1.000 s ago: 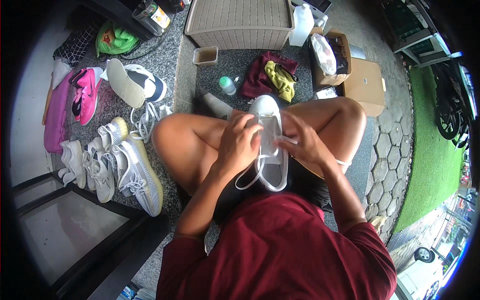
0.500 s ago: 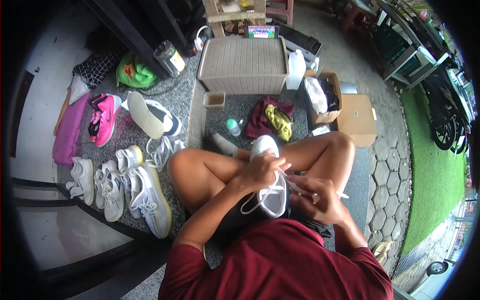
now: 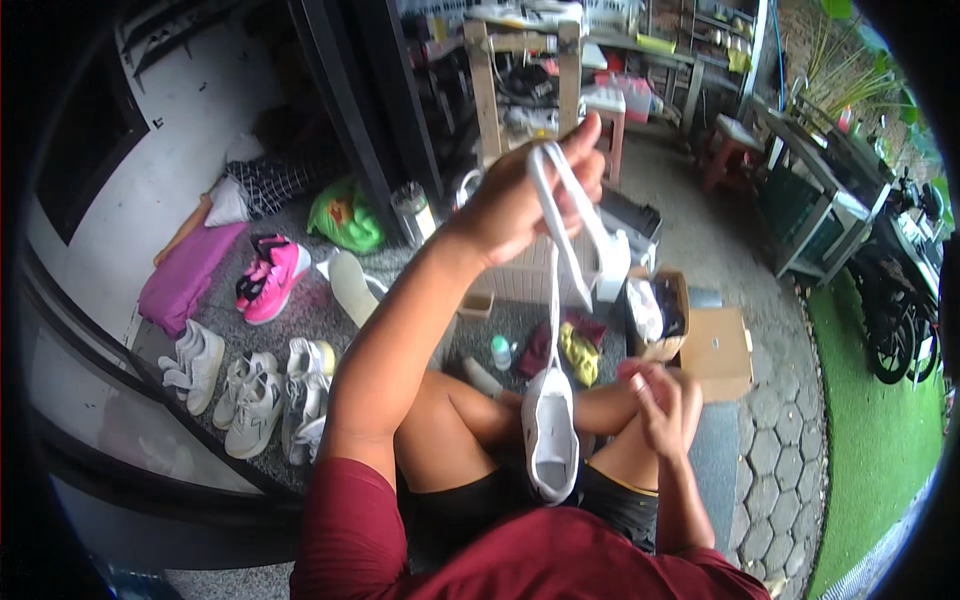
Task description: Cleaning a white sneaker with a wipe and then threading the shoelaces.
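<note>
Left hand (image 3: 525,195) fingers hold a white shoelace (image 3: 549,205); right hand (image 3: 660,408) fingers stand parted. Lace judged light, limp; white sneaker (image 3: 551,440) best gripped at heel.

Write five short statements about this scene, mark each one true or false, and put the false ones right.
1. The left hand holds up a white lace. True.
2. The right hand grips the white shoe. False: it is apart from the shoe, near the right knee.
3. The lace runs down to the white shoe. True.
4. The bag near the dark post is blue. False: it is mostly green.
5. The purple bundle lies left of the pink shoes in the picture. True.
</note>
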Action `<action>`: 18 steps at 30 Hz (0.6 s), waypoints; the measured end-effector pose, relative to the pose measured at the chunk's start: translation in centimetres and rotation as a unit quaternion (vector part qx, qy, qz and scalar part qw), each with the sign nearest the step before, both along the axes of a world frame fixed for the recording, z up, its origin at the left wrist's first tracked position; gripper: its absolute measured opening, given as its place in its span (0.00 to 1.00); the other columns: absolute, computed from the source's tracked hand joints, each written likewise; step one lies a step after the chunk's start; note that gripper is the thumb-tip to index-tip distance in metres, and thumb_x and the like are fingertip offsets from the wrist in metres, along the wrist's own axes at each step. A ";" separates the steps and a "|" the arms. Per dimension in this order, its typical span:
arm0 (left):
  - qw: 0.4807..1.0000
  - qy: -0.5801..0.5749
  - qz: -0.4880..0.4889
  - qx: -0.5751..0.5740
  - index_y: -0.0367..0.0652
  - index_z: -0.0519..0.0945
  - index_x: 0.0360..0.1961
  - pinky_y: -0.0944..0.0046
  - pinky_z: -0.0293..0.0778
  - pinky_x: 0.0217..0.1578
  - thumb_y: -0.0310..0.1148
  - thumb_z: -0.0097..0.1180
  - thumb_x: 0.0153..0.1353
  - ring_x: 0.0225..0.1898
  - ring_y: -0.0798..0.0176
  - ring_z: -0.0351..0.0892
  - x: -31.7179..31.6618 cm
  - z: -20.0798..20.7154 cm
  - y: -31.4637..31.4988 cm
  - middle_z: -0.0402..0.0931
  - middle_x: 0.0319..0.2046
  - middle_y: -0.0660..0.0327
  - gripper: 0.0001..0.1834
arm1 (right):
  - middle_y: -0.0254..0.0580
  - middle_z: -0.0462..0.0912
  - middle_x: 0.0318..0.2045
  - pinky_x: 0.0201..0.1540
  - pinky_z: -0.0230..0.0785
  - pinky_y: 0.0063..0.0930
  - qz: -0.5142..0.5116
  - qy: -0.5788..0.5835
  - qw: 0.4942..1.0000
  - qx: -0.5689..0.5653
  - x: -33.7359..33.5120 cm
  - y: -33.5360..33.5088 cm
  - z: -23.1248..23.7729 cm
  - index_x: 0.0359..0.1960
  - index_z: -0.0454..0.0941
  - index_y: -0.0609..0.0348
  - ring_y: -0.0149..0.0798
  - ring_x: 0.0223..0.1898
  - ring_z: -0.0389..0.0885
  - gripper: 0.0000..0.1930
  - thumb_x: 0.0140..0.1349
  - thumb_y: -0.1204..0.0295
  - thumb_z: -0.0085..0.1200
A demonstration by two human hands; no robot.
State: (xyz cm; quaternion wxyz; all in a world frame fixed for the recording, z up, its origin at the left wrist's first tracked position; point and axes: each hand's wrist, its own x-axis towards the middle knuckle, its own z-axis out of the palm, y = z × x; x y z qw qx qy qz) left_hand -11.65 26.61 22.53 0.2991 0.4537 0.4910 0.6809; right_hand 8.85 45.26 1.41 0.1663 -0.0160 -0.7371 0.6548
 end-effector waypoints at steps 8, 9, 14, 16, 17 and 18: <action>0.999 0.049 -0.014 0.015 0.51 0.58 0.18 0.70 0.44 0.18 0.61 0.38 0.75 0.15 0.74 0.43 0.8 9.4 0.8 0.46 0.14 0.74 0.32 | 0.40 0.81 0.47 0.55 0.69 0.27 0.057 0.000 0.997 0.052 -0.1 -0.4 -1.9 0.54 0.76 0.68 0.30 0.50 0.77 0.17 0.72 0.66 0.55; 0.998 0.063 -0.018 0.018 0.51 0.58 0.18 0.70 0.44 0.18 0.61 0.38 0.75 0.15 0.74 0.43 1.3 9.9 1.0 0.46 0.15 0.74 0.32 | 0.40 0.81 0.47 0.55 0.69 0.28 0.054 -0.003 0.997 0.062 0.0 -0.4 -1.7 0.54 0.76 0.68 0.30 0.50 0.77 0.17 0.72 0.67 0.56; 0.996 0.078 -0.047 -0.010 0.50 0.61 0.20 0.71 0.43 0.18 0.62 0.39 0.74 0.15 0.76 0.43 2.1 10.9 1.7 0.46 0.15 0.75 0.31 | 0.49 0.80 0.49 0.51 0.72 0.33 0.044 0.143 0.978 0.147 -2.9 -2.5 1.8 0.56 0.76 0.65 0.40 0.47 0.80 0.21 0.64 0.70 0.64; 0.995 0.087 -0.043 -0.003 0.50 0.63 0.22 0.72 0.44 0.17 0.61 0.39 0.74 0.15 0.77 0.44 2.5 11.1 1.8 0.46 0.15 0.76 0.30 | 0.41 0.77 0.56 0.56 0.70 0.31 0.082 0.109 0.986 0.099 -5.1 -3.4 2.2 0.66 0.68 0.62 0.35 0.55 0.76 0.27 0.68 0.69 0.60; 0.995 0.094 -0.036 0.003 0.50 0.64 0.23 0.73 0.44 0.17 0.60 0.39 0.75 0.15 0.78 0.45 2.8 11.0 1.8 0.47 0.15 0.76 0.29 | 0.41 0.76 0.58 0.57 0.70 0.30 0.099 0.093 0.988 0.072 -5.8 -3.9 3.3 0.67 0.67 0.62 0.33 0.57 0.75 0.28 0.69 0.67 0.60; 0.995 0.098 -0.013 0.014 0.49 0.65 0.26 0.73 0.43 0.17 0.58 0.40 0.75 0.15 0.78 0.42 3.5 11.0 2.4 0.46 0.16 0.77 0.27 | 0.43 0.76 0.59 0.57 0.70 0.30 0.112 0.119 0.986 0.040 -6.6 -4.2 4.2 0.67 0.67 0.63 0.32 0.58 0.74 0.27 0.70 0.67 0.59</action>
